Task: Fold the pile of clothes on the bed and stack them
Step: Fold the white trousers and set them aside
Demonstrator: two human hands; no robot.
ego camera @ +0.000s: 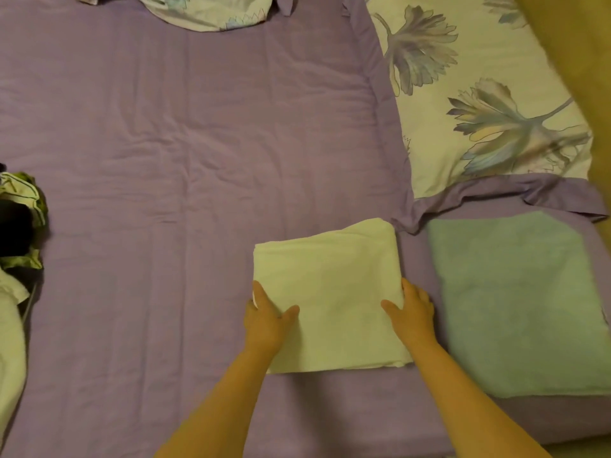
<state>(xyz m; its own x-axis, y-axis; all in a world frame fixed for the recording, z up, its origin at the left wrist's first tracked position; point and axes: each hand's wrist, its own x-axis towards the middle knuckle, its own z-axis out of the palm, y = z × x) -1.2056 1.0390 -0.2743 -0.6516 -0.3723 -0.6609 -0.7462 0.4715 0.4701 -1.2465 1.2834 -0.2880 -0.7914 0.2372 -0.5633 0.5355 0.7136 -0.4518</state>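
We see the left hand (264, 312) gripping the left edge of a folded pale-yellow cloth (330, 292), thumb lying on top and fingers curled over the side; the right hand (413, 309) mirrors it on the right edge, thumb on the upper face and fingers wrapped round the border. The two hands sit apart, one at each side, with the cloth between them. The cloth is a roughly square stack of smooth thin fabric, several layers showing at its near edge, lying flat on the purple bedsheet (165, 143) toward the near right part of the bed. Just beside it on the right lies a folded light-green towel (515, 309), squarish, with a nappier surface; a narrow strip of sheet separates the two. Beyond the towel rests a pillow (479, 87) in a cream case printed with large grey-blue flowers and bordered by a purple frill. A second piece of the same floral print (208, 11) lies at the far edge of the bed. At the left edge sits a heap of unfolded clothes (20, 226), black, green-patterned and white mixed together, well apart from the hands. The sheet is softly creased across its middle. A yellowish blurred surface (568, 61) fills the upper right corner; we cannot tell what it is.
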